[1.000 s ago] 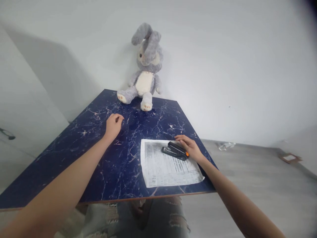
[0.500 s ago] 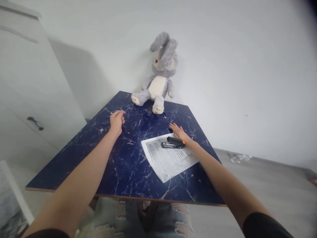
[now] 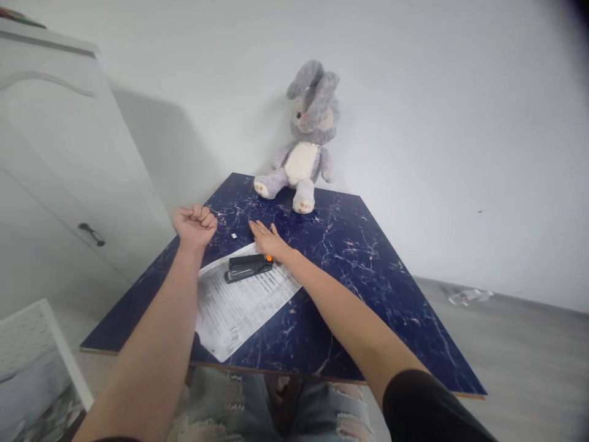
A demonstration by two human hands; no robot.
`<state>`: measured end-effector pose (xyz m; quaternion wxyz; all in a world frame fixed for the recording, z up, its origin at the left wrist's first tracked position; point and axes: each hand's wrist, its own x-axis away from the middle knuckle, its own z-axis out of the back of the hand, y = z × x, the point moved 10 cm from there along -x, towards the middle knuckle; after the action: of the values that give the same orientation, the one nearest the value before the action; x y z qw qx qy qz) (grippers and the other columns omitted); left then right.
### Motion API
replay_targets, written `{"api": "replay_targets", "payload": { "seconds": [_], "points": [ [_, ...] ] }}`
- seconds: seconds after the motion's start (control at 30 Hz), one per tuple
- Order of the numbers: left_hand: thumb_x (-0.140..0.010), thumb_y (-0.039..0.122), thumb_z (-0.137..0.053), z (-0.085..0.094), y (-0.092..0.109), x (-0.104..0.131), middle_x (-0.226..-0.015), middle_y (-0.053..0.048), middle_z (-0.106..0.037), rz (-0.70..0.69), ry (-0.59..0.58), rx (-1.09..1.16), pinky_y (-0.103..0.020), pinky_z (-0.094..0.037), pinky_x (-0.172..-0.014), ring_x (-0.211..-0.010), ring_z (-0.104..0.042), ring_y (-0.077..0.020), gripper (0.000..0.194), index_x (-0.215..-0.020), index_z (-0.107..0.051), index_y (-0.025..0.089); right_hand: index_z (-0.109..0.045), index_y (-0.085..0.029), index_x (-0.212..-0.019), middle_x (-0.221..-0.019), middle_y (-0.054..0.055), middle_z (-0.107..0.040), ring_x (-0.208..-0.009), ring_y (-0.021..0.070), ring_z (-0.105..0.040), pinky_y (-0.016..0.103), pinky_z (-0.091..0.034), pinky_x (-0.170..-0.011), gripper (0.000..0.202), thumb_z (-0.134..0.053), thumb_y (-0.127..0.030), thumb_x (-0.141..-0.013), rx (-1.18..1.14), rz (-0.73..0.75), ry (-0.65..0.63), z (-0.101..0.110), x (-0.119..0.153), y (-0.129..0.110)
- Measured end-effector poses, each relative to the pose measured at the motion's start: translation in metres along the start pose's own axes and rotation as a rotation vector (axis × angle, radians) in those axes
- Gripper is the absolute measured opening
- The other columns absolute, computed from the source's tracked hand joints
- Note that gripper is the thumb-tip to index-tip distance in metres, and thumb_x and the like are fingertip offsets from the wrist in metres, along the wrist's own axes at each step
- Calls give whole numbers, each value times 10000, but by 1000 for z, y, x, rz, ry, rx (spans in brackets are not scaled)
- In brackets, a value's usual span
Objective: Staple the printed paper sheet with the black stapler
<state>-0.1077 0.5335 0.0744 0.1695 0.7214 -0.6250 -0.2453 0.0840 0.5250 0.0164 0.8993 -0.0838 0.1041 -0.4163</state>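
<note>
My right hand (image 3: 269, 240) lies flat with its fingers stretched out, over the top edge of a printed paper sheet (image 3: 234, 319). Just below it a black stapler (image 3: 248, 267) with an orange end rests on the sheet. My left hand (image 3: 196, 226) is at the table's left side, palm up with the fingers curled in; whatever they may hold is hidden. A tiny white piece (image 3: 234, 236) lies on the tabletop between my two hands.
A grey plush rabbit (image 3: 301, 161) sits at the back of the blue marbled table (image 3: 354, 294), against the wall. To the left stands a white cabinet (image 3: 50, 153) with a dark handle. Clear plastic (image 3: 470, 296) lies on the floor at right.
The sheet and stapler have moved left across the table with my right hand. My left hand has moved left and turned palm up. A tiny white piece now shows on the table.
</note>
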Motion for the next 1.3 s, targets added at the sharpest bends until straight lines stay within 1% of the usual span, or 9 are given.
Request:
{"api": "replay_targets", "payload": {
  "seconds": [0.2,0.37,0.43,0.53,0.67,0.8,1.0,1.17,1.3],
  "points": [
    [-825,283,-539,-19,-28,-1,-526,51,-189,145,-93,-107,-243,-262,-389,-382,-249,-84,456,-591,-151,229,-328,-135,-1650,-1739,152,-253,-1633,275,-169,673,-61,-1275,596,-302,-175,-1056,58,-186,66,14,63,47],
    [-778,230,-556,-62,-99,15,-537,54,-247,273,-264,-409,-235,-228,-418,-417,-215,-84,333,-539,-324,218,-315,-143,-1658,-1740,183,-234,-1631,346,-157,783,-148,-1214,762,-366,-18,-907,117,-434,61,39,155,102],
    [-801,218,-591,-75,-128,27,-564,35,-366,212,-257,-669,-240,-291,-465,-457,-307,-102,268,-579,-443,206,-330,-127,-1648,-1733,198,-246,-1627,365,-167,807,-164,-1197,756,-365,-12,-902,117,-446,45,47,185,115],
    [-877,214,-605,-111,-168,59,-820,-32,-624,-29,-480,-1178,-315,-498,-762,-764,-582,-185,94,-823,-683,211,-365,-109,-1627,-1726,202,-263,-1621,372,-187,822,-164,-1189,707,-334,-16,-926,109,-456,25,52,214,130],
    [-944,145,-504,-126,-206,95,-1239,-118,-647,-232,-644,-1659,-489,-454,-1017,-1122,-598,-299,303,-1150,-708,232,-460,-90,-1566,-1692,219,-338,-1597,395,-247,811,-163,-1200,652,-355,-16,-927,47,-474,159,71,227,139],
    [-926,129,-526,-123,-222,95,-1301,-146,-628,-192,-762,-1899,-536,-446,-1004,-1188,-566,-359,352,-1211,-695,247,-648,-145,-1374,-1446,185,-618,-1290,314,-607,544,-497,-1102,403,-527,-203,-994,-353,-213,378,112,230,128],
    [-923,120,-468,-122,-220,74,-1216,-121,-655,-100,-676,-1596,-459,-471,-1057,-1150,-625,-280,332,-1130,-710,214,-682,-209,-1387,-1327,118,-697,-1052,222,-689,388,-563,-933,502,-745,-430,-940,-932,84,-88,95,237,86],
    [-1014,366,-516,-119,-221,74,-1198,-105,-735,10,-613,-1171,-466,-459,-1112,-1178,-658,-278,275,-1075,-741,219,-787,-201,-1197,-1154,81,-772,-999,215,-700,390,-553,-928,373,-813,-389,-876,-1137,-30,-124,73,233,88],
    [-1020,654,-462,-109,-215,65,-1266,-135,-741,233,-441,-806,-443,-503,-1084,-1230,-672,-289,535,-1064,-754,208,-821,-225,-1105,-1019,44,-794,-849,198,-693,399,-573,-850,360,-885,-333,-767,-1210,-175,-131,61,229,103]
  ]
}}
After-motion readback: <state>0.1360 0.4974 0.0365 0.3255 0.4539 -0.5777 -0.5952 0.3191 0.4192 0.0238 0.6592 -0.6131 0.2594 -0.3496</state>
